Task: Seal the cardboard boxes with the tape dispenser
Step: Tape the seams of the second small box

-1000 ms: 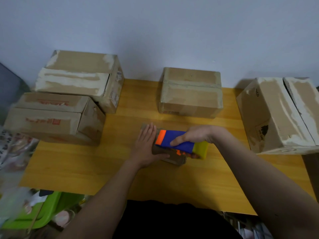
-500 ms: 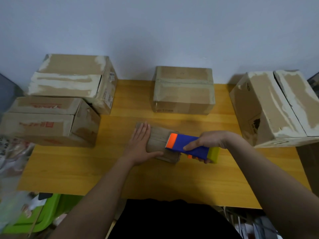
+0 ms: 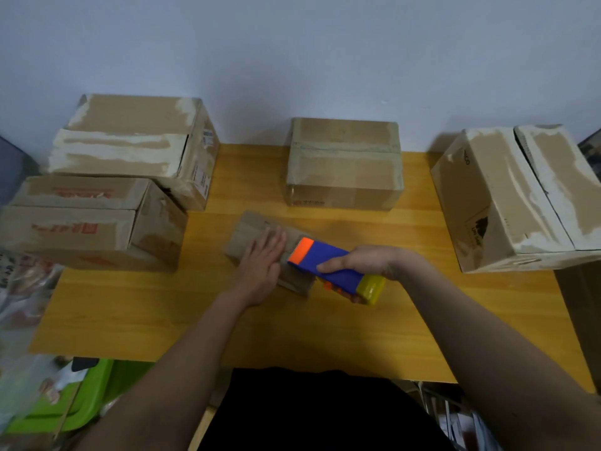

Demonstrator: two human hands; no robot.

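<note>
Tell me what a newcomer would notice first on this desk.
The blue, orange and yellow tape dispenser stands out mid-desk, gripped by the right hand over the small flat box. The left hand presses flat on that box. Four bigger cardboard boxes ring the yellow table, two stacked close at the left.
</note>
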